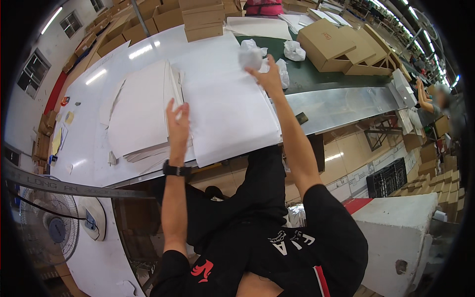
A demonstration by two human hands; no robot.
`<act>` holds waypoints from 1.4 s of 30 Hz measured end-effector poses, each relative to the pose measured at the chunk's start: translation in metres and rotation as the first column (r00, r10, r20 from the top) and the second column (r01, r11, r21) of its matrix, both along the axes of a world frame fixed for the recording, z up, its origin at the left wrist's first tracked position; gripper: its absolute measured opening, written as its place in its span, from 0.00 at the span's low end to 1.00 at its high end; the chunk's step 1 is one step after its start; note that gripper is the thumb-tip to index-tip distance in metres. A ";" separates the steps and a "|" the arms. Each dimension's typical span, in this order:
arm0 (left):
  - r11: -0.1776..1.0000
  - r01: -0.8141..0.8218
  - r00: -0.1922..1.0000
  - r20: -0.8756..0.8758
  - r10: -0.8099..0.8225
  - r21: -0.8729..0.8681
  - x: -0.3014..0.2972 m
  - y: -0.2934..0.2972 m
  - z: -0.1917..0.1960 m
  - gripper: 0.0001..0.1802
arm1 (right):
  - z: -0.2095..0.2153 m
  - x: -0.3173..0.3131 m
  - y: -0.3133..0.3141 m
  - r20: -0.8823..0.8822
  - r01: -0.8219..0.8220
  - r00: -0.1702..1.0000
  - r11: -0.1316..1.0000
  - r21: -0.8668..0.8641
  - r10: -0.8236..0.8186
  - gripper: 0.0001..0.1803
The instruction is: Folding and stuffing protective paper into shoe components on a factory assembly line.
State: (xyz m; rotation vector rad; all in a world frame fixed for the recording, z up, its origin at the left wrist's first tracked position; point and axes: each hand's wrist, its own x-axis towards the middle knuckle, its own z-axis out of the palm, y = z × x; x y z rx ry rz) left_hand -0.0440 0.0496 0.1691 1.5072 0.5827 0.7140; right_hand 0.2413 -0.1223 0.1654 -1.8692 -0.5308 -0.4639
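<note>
My right hand (pixel 267 78) reaches to the far edge of a stack of white paper sheets (pixel 231 116), its thumb and fingers apart. Just beyond its fingertips is a blurred ball of crumpled white paper (pixel 250 58); whether they touch I cannot tell. More crumpled paper balls (pixel 294 50) lie beside it on the green surface. My left hand (pixel 178 121), slightly blurred, hovers by the left edge of this stack with fingers apart and nothing in it. To its left lies a second, thicker stack of off-white sheets (pixel 141 106). A black watch (pixel 176 169) is on my left wrist.
Brown cardboard boxes (pixel 326 44) sit at the far right of the green conveyor-like surface (pixel 316 74); others (pixel 203 20) stand at the back. A metal ledge (pixel 346 109) runs along the right. A fan (pixel 49 222) stands at lower left. Another person (pixel 435 101) is at far right.
</note>
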 end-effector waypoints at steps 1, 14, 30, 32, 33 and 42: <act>0.971 -0.130 0.992 0.033 0.126 0.200 -0.007 0.030 -0.006 0.35 | -0.004 0.002 0.010 -0.108 0.062 0.992 0.997 -0.050 -0.068 0.48; 0.418 0.062 0.773 -0.309 0.554 0.906 -0.037 0.240 -0.113 0.27 | -0.144 -0.124 0.005 0.121 0.034 0.991 0.790 -0.612 0.051 0.26; -0.274 0.116 0.835 0.055 0.547 0.955 -0.025 0.233 -0.023 0.20 | -0.139 -0.124 0.012 0.111 0.013 0.992 0.814 -0.580 0.064 0.26; 0.027 0.330 0.758 -0.281 0.589 0.944 -0.026 0.210 -0.055 0.23 | -0.136 -0.123 0.012 0.115 0.025 0.992 0.814 -0.580 0.051 0.27; 0.152 0.246 0.741 -0.287 0.607 0.957 -0.027 0.211 -0.070 0.23 | -0.136 -0.123 0.014 0.118 0.024 0.992 0.818 -0.575 0.054 0.27; 0.508 0.116 0.758 -0.407 0.511 0.854 -0.022 0.244 -0.086 0.21 | -0.135 -0.126 0.014 0.142 0.042 0.989 0.836 -0.547 0.044 0.25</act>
